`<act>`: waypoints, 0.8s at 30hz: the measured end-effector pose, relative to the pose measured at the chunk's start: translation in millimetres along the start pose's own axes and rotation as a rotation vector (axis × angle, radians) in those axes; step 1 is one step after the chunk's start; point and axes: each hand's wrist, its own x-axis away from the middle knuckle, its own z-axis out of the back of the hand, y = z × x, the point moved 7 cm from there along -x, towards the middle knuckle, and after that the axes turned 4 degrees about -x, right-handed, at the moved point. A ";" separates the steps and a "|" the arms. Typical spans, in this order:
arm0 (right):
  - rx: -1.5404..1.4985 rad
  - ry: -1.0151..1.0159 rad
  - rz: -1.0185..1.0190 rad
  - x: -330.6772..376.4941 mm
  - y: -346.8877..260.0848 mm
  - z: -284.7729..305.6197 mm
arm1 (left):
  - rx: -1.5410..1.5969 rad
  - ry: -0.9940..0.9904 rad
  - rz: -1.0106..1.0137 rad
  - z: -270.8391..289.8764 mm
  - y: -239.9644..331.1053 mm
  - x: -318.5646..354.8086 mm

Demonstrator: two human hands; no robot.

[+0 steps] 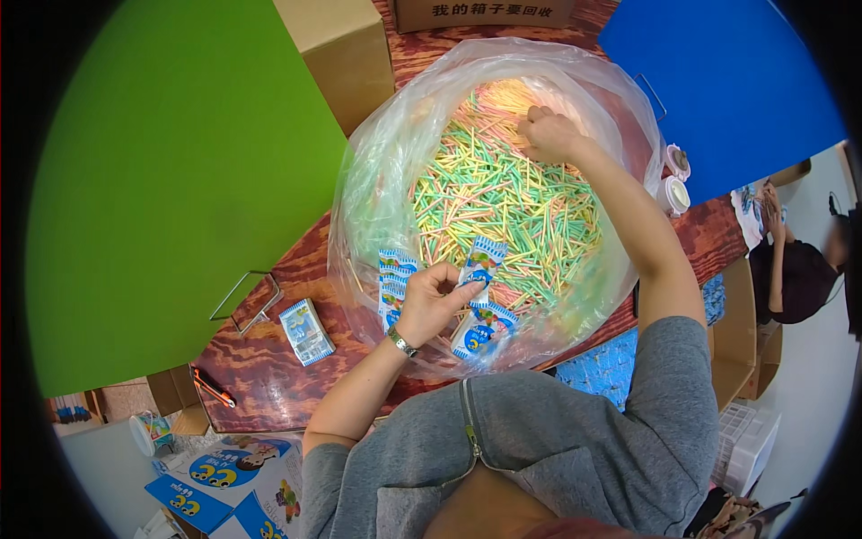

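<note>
A large clear plastic bag [375,171] lies spread wide on the table, full of thin pastel sticks [503,202] in green, yellow and pink that look like candy. At its near edge my left hand [437,305], with a metal watch on the wrist, pinches a small blue-and-white packet [485,259] between thumb and fingers. More such packets lie around that hand: a few [392,287] to its left and another packet [485,331] to its right. My right hand [549,135] reaches to the far side of the pile, fingers curled down among the sticks; what they grip is hidden.
On the table lie a stack of packets [306,331] and an orange cutter [214,386]. A green board [180,180] stands left, a blue board [727,90] right, near two small round containers [673,195]. Cardboard boxes [346,67] stand behind. Another person [799,278] sits at right.
</note>
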 end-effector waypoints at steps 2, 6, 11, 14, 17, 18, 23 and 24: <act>0.005 0.012 0.025 -0.2 -4.1 -1.4 | -0.014 -0.002 -0.007 -0.5 2.9 -0.1; 0.025 0.087 0.055 1.1 -9.5 0.0 | 0.002 0.002 -0.003 -1.0 4.9 0.7; 0.081 0.170 0.108 5.3 -9.4 10.3 | -0.046 -0.023 -0.020 1.2 11.3 0.4; 0.149 0.210 0.142 12.8 -10.4 29.5 | -0.044 -0.062 0.000 1.7 11.0 -1.7; 0.010 0.131 0.031 21.9 -11.7 52.4 | 0.050 -0.058 -0.002 1.5 7.5 -10.3; -0.177 0.060 -0.089 27.1 -10.0 53.7 | 0.137 -0.041 -0.018 2.3 8.1 -15.1; -1.508 -0.246 -0.091 80.4 -56.7 30.4 | 0.518 0.078 -0.024 -10.9 62.0 -65.0; -1.665 -0.353 -0.139 90.3 -71.5 18.8 | 0.661 0.062 -0.055 -15.1 65.2 -76.5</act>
